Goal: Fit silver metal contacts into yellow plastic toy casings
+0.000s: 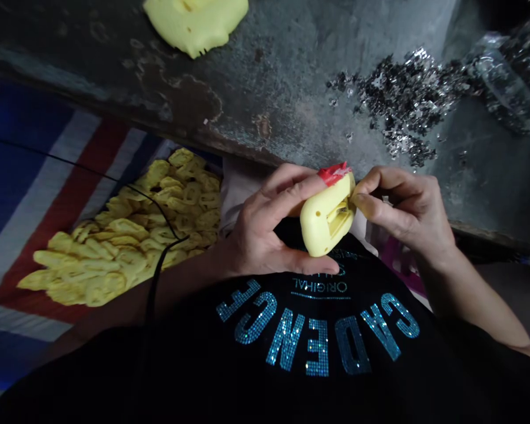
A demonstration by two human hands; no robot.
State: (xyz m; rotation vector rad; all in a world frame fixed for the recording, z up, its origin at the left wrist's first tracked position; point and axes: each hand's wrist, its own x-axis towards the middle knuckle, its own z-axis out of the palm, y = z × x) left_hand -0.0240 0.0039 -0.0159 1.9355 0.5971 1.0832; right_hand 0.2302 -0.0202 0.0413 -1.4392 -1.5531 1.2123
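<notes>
My left hand (271,221) is closed round a pale yellow plastic part (314,227), thumb below and fingers above. The part has rounded ends, small round holes and a rectangular recess, in which a shiny metal piece (342,209) shows. Red wrapping (334,173) covers a fingertip of this hand. My right hand (401,206) pinches thumb and forefinger together at the part's right edge, beside the recess. Whatever lies between those fingertips is too small and hidden to name. Both hands are in front of my chest, near the bench edge.
On the grey metal bench (287,94) lies a heap of small shiny metal pieces (410,97), with a clear plastic bag (507,82) beside it. Another yellow part (198,23) sits at the back. Many yellow parts (128,235) are piled on a striped sheet (66,194). A black cable (159,265) crosses my left arm.
</notes>
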